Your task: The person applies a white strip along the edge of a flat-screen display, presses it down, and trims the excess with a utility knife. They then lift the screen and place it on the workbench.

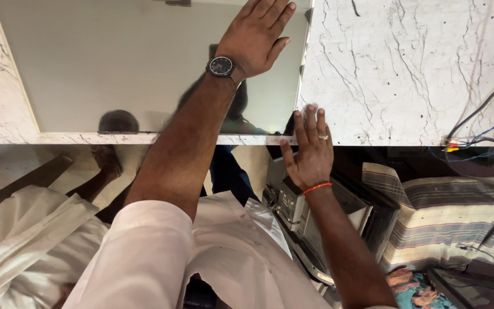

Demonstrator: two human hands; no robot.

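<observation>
A large grey reflective panel (115, 63) lies flat in a white marble counter (407, 68). My left hand (255, 34), with a black wristwatch, rests flat on the panel near its far right edge, fingers spread and holding nothing. My right hand (311, 150), with a ring and an orange wrist thread, lies palm down at the counter's front edge. Its fingertips touch the panel's near right corner (296, 129), and it grips nothing.
Red, blue and black cables (481, 134) trail over the counter's right edge. Below the counter sit a metal appliance (293, 203) and a striped cloth (453, 223). My white shirt (161, 257) fills the lower left.
</observation>
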